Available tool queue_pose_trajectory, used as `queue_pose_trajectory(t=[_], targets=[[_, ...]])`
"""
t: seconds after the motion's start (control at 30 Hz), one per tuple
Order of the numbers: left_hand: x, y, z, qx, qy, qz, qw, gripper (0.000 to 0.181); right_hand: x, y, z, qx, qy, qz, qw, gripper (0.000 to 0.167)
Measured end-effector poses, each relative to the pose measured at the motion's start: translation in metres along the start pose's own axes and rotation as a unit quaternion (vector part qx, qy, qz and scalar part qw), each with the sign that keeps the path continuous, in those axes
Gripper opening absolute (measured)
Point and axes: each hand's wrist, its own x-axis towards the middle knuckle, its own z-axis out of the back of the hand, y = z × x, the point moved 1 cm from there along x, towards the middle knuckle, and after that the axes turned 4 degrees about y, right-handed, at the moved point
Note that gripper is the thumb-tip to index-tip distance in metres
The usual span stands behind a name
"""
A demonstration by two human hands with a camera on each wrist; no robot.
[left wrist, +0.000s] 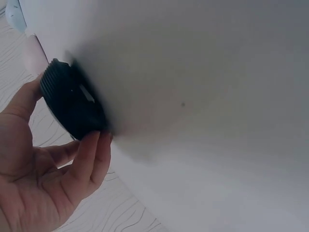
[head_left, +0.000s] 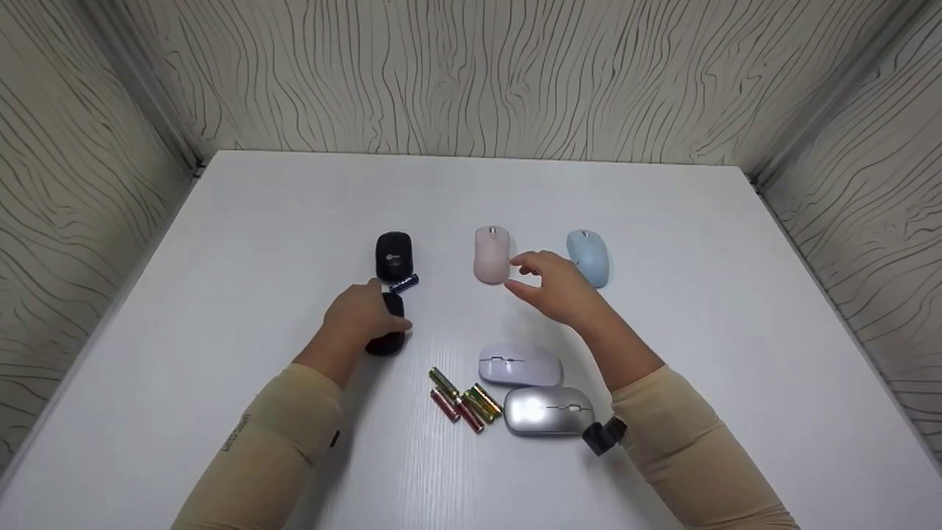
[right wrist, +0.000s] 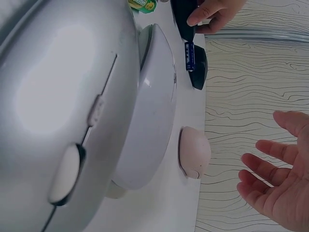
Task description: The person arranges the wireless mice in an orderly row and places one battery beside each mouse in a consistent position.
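My left hand [head_left: 360, 313] grips a black mouse [head_left: 388, 344] by its edges, thumb on one side and fingers on the other. In the left wrist view this mouse [left wrist: 72, 104] is tilted close to the white tabletop. A dark blue battery [head_left: 404, 283] lies just beyond it, beside a second black mouse [head_left: 394, 249]. My right hand [head_left: 558, 287] hovers with thumb and fingers apart, holding nothing. Its fingertips are close to the pink mouse [head_left: 491, 254]; whether they touch it, I cannot tell. Behind that hand lies a light blue mouse [head_left: 589, 258].
Nearer the front, a pale lavender mouse [head_left: 520, 366] and a silver mouse [head_left: 544, 412] lie side by side below my right forearm. Left of them is a loose cluster of several red batteries [head_left: 445, 405] and green-gold batteries [head_left: 482, 401]. Patterned panels [head_left: 471, 81] enclose the table.
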Motion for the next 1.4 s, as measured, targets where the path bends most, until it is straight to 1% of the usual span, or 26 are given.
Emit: queue_pose_trajectory(t=[0.3,0.43,0.67,0.83,0.9,1.0,1.13,1.33,1.4], targets=[[-0.002,-0.006,-0.003,-0.014,0.007,-0.009,0.9998,0.096,0.001,-0.003,-0.001,0.0,0.006,-0.018,0.9998,0.045],[-0.003,-0.007,-0.004,-0.02,0.01,-0.009,0.9997,0.096,0.001,-0.003,-0.003,-0.001,0.009,-0.024,0.9997,0.045],[-0.005,-0.008,-0.005,-0.017,0.012,-0.009,0.9997,0.098,0.0,-0.005,-0.003,-0.009,0.013,-0.023,0.9996,0.044],[-0.008,-0.011,-0.005,-0.017,0.015,-0.013,0.9997,0.098,0.0,-0.006,-0.003,-0.005,0.014,-0.027,0.9995,0.044],[-0.008,-0.011,-0.005,-0.014,0.016,-0.009,0.9997,0.098,0.0,-0.006,-0.003,-0.003,0.013,-0.022,0.9997,0.043],[-0.007,-0.011,-0.005,-0.011,0.018,-0.006,0.9998,0.099,0.0,-0.006,-0.003,-0.002,0.013,-0.013,0.9998,0.043],[-0.007,-0.01,-0.004,-0.006,0.018,-0.01,0.9998,0.1,0.0,-0.007,-0.003,-0.004,0.019,-0.01,0.9998,0.043],[-0.008,-0.007,0.001,-0.017,0.012,-0.022,0.9996,0.094,-0.003,-0.009,-0.002,-0.015,0.038,-0.016,0.999,0.044],[-0.008,-0.006,0.004,-0.015,0.008,-0.028,0.9995,0.093,-0.004,-0.009,-0.002,-0.014,0.041,-0.024,0.9988,0.044]])
